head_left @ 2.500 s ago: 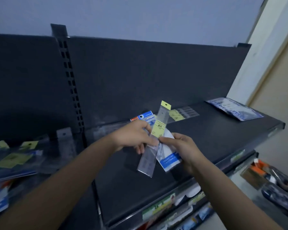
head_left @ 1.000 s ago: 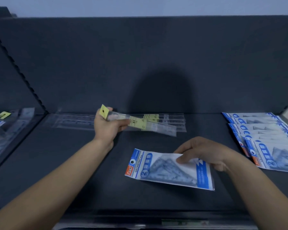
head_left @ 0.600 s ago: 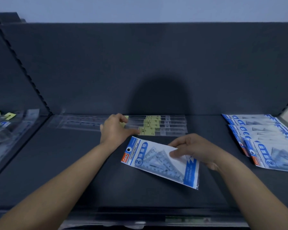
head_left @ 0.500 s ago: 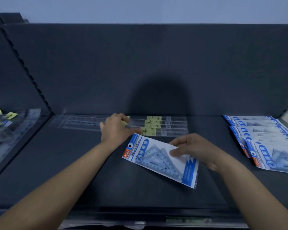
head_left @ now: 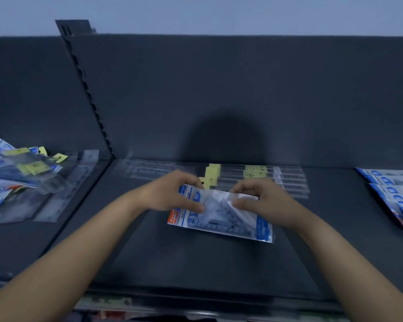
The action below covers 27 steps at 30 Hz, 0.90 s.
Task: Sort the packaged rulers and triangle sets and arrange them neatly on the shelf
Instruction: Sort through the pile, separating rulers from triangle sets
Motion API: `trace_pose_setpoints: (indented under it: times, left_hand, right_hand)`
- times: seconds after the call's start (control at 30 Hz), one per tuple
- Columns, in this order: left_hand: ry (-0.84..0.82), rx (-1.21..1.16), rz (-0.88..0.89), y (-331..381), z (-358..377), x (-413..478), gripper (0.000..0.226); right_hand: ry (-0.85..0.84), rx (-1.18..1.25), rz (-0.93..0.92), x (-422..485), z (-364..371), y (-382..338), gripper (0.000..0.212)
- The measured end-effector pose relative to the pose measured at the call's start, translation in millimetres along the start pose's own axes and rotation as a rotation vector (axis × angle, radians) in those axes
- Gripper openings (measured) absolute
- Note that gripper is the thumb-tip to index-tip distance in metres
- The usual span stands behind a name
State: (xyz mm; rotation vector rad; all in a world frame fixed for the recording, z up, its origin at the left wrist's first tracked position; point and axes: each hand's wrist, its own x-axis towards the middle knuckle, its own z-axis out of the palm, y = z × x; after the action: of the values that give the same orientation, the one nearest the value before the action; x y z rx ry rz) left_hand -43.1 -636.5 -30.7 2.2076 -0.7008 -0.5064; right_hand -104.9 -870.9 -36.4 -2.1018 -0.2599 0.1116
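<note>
A blue-and-white packaged triangle set [head_left: 221, 218] is held over the middle of the dark shelf [head_left: 196, 263]. My left hand [head_left: 170, 194] pinches its left part and my right hand [head_left: 261, 201] pinches its upper right part; the pack's top edge is bent up between them. Behind both hands a row of clear packaged rulers [head_left: 254, 175] with yellow labels lies along the back of the shelf. A neat stack of triangle sets [head_left: 391, 194] lies at the far right.
On the neighbouring shelf section to the left lies a mixed pile of rulers and triangle sets [head_left: 16, 175]. A slotted upright [head_left: 89, 96] divides the two sections. The dark back panel rises behind everything. The shelf's front edge [head_left: 196, 296] runs below my forearms.
My left hand let go of the ruler, left in the back row, and came over to the triangle set. Both hands now hold that pack, whose top edge is bent. The view shifted right.
</note>
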Motion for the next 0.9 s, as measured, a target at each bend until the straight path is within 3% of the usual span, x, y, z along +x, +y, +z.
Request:
trace_pose_setpoints:
  times: [0.1, 0.27, 0.4, 0.73, 0.9]
  left_hand:
    - [0.007, -0.095, -0.021, -21.3, -26.7, -15.9, 0.023]
    - [0.057, -0.189, 0.006, -47.1, -54.1, -20.5, 0.020]
    - [0.042, -0.249, 0.014, -40.7, -49.7, -9.6, 0.023]
    - [-0.060, -0.203, 0.106, 67.5, 56.9, 61.1, 0.031]
    - [0.037, -0.157, 0.129, 134.2, 144.1, 107.2, 0.026]
  right_hand:
    - [0.121, 0.079, 0.050, 10.7, 26.8, -13.7, 0.005]
    - [0.114, 0.251, 0.193, 7.3, 51.5, -25.5, 0.013]
    - [0.222, 0.341, 0.246, -14.2, 47.2, -28.3, 0.015]
    - [0.339, 0.542, 0.321, -130.6, -73.7, 25.4, 0.020]
    - [0.453, 0.502, 0.318, -181.3, -158.2, 90.9, 0.007]
